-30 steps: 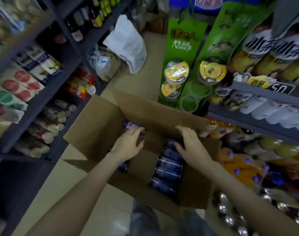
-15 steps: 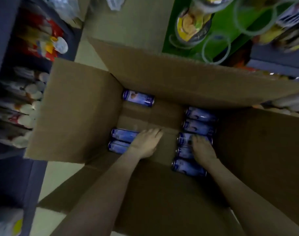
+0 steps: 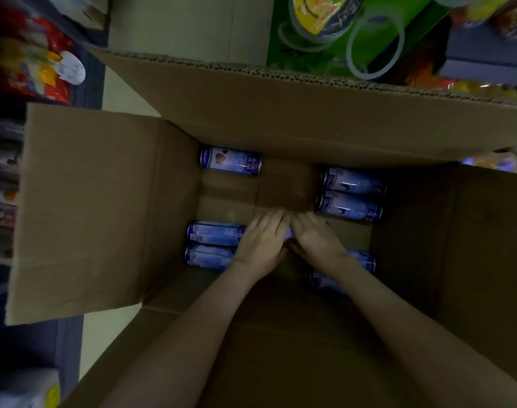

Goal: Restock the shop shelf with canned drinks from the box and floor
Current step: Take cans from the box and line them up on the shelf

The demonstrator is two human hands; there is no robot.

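I am looking straight down into an open cardboard box [image 3: 89, 201] standing on the shop floor [image 3: 192, 25], its flaps folded outward. Both of the person's bare forearms reach down into it from the bottom of the view.

Blue drink cans lie on their sides on the bottom of the box, every one with its long axis running left to right across the view. A lone can [image 3: 230, 164] sits in the far left corner. A far pair of cans [image 3: 351, 195] lies touching along the right wall. A near pair of cans [image 3: 210, 245] lies along the left wall. Two more cans [image 3: 361, 259] are partly hidden under the right wrist.

The left hand [image 3: 261, 245] and right hand [image 3: 316, 240] meet side by side in the middle of the box, almost touching. A thin strip of blue shows between them, which I take to be another can. The fingers of both hands point away from the person and look fairly straight, so they cross the cans' length at a right angle. I cannot tell whether either hand is closing round a can beneath it.

The left hand covers the inner ends of the near pair and is closest to those. The right hand is closer to the far pair and the cans under its wrist. I judge that the step in hand is picking cans out, with none lifted clear yet.

Blurred packets fill a shelf [image 3: 30, 63] at the left, and a green display stand [image 3: 325, 39] is beyond the box.
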